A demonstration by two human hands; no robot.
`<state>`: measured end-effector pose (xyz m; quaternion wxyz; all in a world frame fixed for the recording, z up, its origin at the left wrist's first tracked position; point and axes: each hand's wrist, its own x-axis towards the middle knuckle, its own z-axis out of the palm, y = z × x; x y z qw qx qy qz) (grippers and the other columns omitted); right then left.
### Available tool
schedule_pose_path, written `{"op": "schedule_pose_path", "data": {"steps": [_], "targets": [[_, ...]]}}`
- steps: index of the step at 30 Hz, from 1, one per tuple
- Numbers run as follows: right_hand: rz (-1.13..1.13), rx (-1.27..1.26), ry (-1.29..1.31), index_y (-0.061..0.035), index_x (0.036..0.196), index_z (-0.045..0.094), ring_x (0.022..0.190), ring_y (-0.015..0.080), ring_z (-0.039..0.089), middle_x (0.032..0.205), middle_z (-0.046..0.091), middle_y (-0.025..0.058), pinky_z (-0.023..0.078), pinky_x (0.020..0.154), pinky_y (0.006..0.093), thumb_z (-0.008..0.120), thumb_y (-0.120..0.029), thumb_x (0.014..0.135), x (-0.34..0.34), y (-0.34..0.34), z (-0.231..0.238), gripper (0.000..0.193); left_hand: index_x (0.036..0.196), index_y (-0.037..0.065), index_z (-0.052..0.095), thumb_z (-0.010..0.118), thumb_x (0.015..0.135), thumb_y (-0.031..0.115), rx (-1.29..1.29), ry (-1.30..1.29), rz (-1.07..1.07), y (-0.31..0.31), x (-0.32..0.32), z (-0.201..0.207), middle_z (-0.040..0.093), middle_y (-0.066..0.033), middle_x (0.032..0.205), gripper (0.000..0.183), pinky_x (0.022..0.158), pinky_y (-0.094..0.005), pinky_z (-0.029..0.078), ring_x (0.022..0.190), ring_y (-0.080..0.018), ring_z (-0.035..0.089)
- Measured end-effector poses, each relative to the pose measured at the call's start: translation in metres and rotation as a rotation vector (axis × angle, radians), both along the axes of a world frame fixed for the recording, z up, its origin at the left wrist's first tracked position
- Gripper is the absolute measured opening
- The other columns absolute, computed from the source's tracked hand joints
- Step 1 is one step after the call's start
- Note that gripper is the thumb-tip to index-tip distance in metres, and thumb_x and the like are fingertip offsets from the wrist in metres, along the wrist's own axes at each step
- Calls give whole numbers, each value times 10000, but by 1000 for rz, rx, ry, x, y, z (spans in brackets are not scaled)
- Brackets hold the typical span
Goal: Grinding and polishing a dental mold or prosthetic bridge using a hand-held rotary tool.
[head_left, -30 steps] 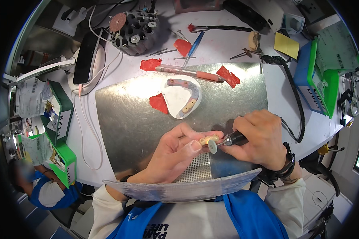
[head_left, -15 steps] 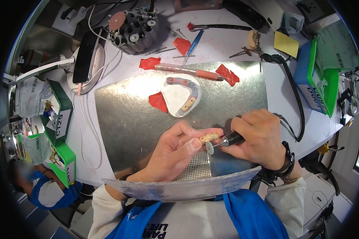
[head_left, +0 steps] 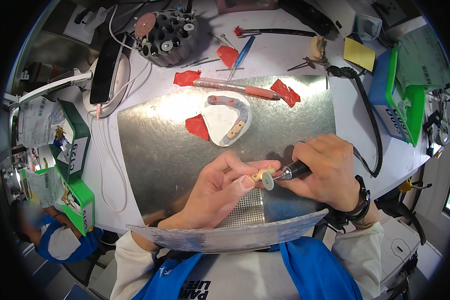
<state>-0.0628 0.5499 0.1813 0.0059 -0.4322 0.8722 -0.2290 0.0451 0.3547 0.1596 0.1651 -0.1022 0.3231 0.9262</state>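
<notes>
Between the thumb and fingers of my left hand (head_left: 220, 187) is a small yellowish dental bridge (head_left: 259, 174) with round holes. My right hand (head_left: 326, 172) grips a black rotary handpiece (head_left: 297, 171). A pale green grinding disc (head_left: 268, 181) sits on its thin metal shank, in front of the bridge; whether the two touch I cannot tell. Beyond my hands, on the metal sheet (head_left: 160, 150), lies a white plaster dental model (head_left: 216, 117) with a grey-pink arch and a tooth-coloured piece on its right side.
A clear shield (head_left: 230, 235) spans in front of my chest. Red wax pieces (head_left: 197, 127), a pen (head_left: 235, 89) and a bur holder (head_left: 170, 37) lie beyond the model. Bins (head_left: 392, 100) flank both sides; a coiled cord (head_left: 372, 125) runs at right. Another person (head_left: 60, 235) sits at left.
The disc has shifted slightly right and up with the handpiece. The bridge is turned, so its holes show more. My left hand has barely moved.
</notes>
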Motion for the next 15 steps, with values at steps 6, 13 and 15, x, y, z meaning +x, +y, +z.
{"op": "schedule_pose_path", "data": {"steps": [6,13,15], "targets": [[8,-4,4,-115,635,527,511,235,492,564,464,31,362,492,359,815,-383,590,0,0,-2,396,999,81,498,565,952,118,-7,12,12,1,1,-2,495,-295,1308,90,1043,-436,380,1243,-285,494],[7,-6,20,-118,629,518,508,231,488,561,458,31,353,485,358,807,-377,593,0,-1,0,390,1030,105,516,577,946,152,-39,37,13,2,2,-4,546,-220,1279,114,1035,-468,384,1220,-269,517],[2,-10,24,-116,628,518,509,233,488,563,458,32,353,486,359,807,-378,593,0,0,-1,392,1026,105,519,580,944,148,-46,35,10,2,1,-5,545,-223,1278,111,1030,-463,394,1210,-269,524]]}}
